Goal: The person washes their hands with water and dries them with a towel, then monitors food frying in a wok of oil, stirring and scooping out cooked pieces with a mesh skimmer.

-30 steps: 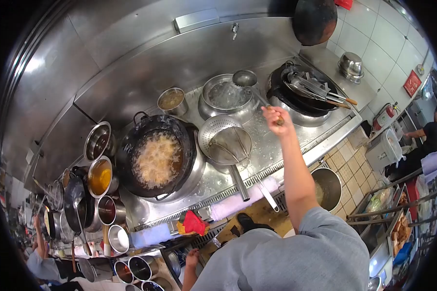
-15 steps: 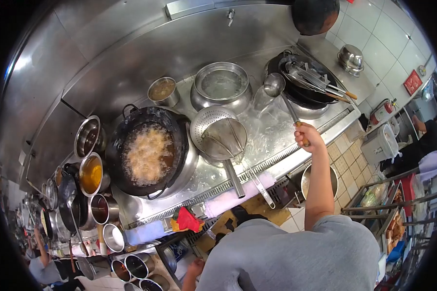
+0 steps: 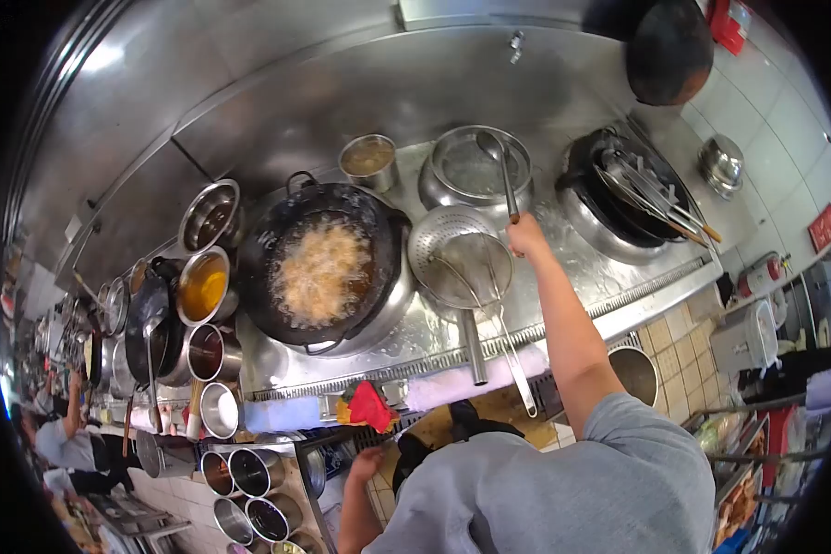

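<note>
My right hand (image 3: 523,235) is closed around the handle of a ladle (image 3: 505,175). The ladle's bowl is over the round metal pot of clear liquid (image 3: 526,189). Just below that hand, a perforated strainer (image 3: 429,245) and a wire-mesh skimmer (image 3: 491,263) lie together, their handles pointing toward me. To the left, pale pieces of food (image 3: 321,272) bubble in dark oil inside a large black wok (image 3: 258,305). Low by my body, my left hand (image 3: 367,463) hangs with fingers curled and no object visible in it.
Metal bowls with yellow liquid (image 3: 203,286) and dark sauce (image 3: 214,353) stand left of the wok. A small pot (image 3: 369,159) sits behind it. At right, another wok (image 3: 609,217) holds several utensils. A red cloth (image 3: 369,406) lies on the front edge. Another person (image 3: 69,443) works far left.
My right hand has swung the ladle left, from beside the right-hand wok to over the pot of liquid. The camera view has shifted, and my left hand stays low.
</note>
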The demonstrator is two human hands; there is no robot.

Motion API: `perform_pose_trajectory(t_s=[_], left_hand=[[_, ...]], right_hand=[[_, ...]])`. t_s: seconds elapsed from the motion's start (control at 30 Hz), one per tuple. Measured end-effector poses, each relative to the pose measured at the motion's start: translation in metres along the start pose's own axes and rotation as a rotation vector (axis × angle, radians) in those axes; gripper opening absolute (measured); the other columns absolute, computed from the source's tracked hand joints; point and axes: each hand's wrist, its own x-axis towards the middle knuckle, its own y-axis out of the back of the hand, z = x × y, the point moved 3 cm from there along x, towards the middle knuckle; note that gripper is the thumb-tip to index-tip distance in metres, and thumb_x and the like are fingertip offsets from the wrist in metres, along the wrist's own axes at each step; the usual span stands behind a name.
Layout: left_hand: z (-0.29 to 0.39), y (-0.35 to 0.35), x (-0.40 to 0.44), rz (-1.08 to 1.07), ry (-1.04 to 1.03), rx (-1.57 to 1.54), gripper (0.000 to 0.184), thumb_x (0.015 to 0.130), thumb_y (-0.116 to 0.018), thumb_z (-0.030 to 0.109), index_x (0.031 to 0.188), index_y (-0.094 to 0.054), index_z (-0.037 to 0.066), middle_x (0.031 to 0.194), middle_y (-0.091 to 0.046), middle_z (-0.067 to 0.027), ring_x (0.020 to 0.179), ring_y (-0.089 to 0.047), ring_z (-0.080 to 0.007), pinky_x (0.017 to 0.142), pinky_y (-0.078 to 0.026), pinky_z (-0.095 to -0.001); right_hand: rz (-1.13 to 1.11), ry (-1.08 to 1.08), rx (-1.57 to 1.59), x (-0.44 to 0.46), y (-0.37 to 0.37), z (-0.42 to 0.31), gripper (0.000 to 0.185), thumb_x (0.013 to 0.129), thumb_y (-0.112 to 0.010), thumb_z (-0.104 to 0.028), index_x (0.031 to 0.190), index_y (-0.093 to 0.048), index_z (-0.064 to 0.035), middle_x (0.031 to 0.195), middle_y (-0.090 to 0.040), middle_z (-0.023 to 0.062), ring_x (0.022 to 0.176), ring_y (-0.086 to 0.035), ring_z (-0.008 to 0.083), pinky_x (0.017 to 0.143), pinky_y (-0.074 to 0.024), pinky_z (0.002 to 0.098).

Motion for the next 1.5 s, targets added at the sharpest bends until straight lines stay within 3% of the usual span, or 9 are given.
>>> perform_pose_trajectory(t_s=[0.1,0.17,0.43,0.63,0.77,0.9,0.97,1.1,1.5], left_hand=[[-0.017,0.002,-0.014,-0.013,0.033,0.103,0.029,0.083,-0.05,0.021,0.109,-0.054,0.009,0.093,-0.059,-0.006,0.075,-0.058,-0.0159,0.056,-0.044,-0.0325],[-0.036,0.017,-0.028,0.18,0.205,-0.196,0.029,0.083,-0.05,0.023,0.106,-0.054,0.007,0.091,-0.058,-0.0066,0.074,-0.058,-0.0173,0.055,-0.044,-0.032],[-0.166,0.065,-0.016,0.054,0.204,-0.314,0.027,0.083,-0.046,0.034,0.093,-0.056,0.011,0.085,-0.06,-0.0064,0.072,-0.059,-0.0239,0.054,-0.045,-0.0357],[-0.14,0.066,-0.001,0.075,0.214,-0.182,0.026,0.084,-0.049,0.032,0.098,-0.055,0.011,0.082,-0.06,-0.0054,0.071,-0.06,-0.0218,0.054,-0.045,-0.0353],[-0.138,0.08,0.013,0.06,0.195,-0.215,0.026,0.084,-0.051,0.03,0.101,-0.054,0.011,0.081,-0.061,-0.0048,0.071,-0.06,-0.0203,0.054,-0.045,-0.0351],[-0.131,0.083,0.018,0.06,0.215,-0.261,0.028,0.084,-0.052,0.028,0.106,-0.052,0.011,0.077,-0.061,-0.0031,0.069,-0.06,-0.0184,0.054,-0.044,-0.0335],[-0.112,0.078,0.024,0.062,0.218,-0.29,0.029,0.084,-0.052,0.028,0.109,-0.051,0.012,0.075,-0.06,-0.0019,0.067,-0.06,-0.0176,0.053,-0.044,-0.032],[-0.099,0.085,0.026,-0.024,0.153,-0.099,0.03,0.078,-0.052,0.023,0.101,-0.059,0.004,0.08,-0.063,-0.0073,0.067,-0.061,-0.0172,0.054,-0.047,-0.0299],[-0.138,0.096,0.018,-0.094,-0.065,0.25,0.023,0.08,-0.049,0.019,0.096,-0.06,0.007,0.083,-0.063,-0.0052,0.068,-0.061,-0.0162,0.048,-0.043,-0.028]], right_hand=[[-0.256,-0.114,0.323,0.04,-0.023,-0.008,0.007,0.078,-0.045,-0.004,0.073,-0.045,0.0004,0.06,-0.046,0.0072,0.042,-0.045,0.0143,0.034,-0.0371,0.0273],[-0.507,-0.469,1.433,0.06,-0.034,-0.036,0.012,0.075,-0.041,-0.001,0.063,-0.043,-0.0019,0.055,-0.044,0.0063,0.043,-0.045,0.0153,0.036,-0.04,0.0252],[-0.425,-0.314,1.473,0.079,-0.077,-0.173,0.007,0.075,-0.043,0.001,0.069,-0.04,-0.0018,0.056,-0.044,0.0048,0.046,-0.047,0.0149,0.041,-0.046,0.0227],[-0.305,-0.326,1.079,0.073,-0.087,-0.205,0.015,0.074,-0.042,0.001,0.062,-0.037,-0.004,0.055,-0.04,0.0037,0.045,-0.045,0.0141,0.037,-0.0449,0.0213],[0.025,0.062,-0.455,0.107,-0.069,-0.114,0.011,0.078,-0.049,-0.011,0.081,-0.051,-0.0001,0.072,-0.058,0.0195,0.059,-0.059,0.0274,0.049,-0.0493,0.0393],[0.342,0.45,-0.85,0.07,-0.067,-0.02,0.023,0.074,-0.049,-0.01,0.089,-0.055,0.0069,0.082,-0.059,0.0282,0.077,-0.06,0.0379,0.067,-0.047,0.0452],[0.022,-0.01,-0.029,0.064,-0.07,-0.005,0.004,0.07,-0.045,-0.001,0.069,-0.048,0.0004,0.048,-0.045,0.011,0.041,-0.049,0.022,0.034,-0.0372,0.0377],[-0.153,-0.413,1.18,0.043,-0.075,-0.039,0.015,0.076,-0.043,-0.004,0.063,-0.036,-0.0065,0.051,-0.041,0.002,0.039,-0.044,0.0124,0.034,-0.0393,0.0227],[-0.732,-0.258,1.425,0.031,-0.18,-0.189,0.013,0.068,-0.046,0.004,0.059,-0.039,-0.0016,0.057,-0.04,0.006,0.05,-0.042,0.0157,0.043,-0.0413,0.0234]])
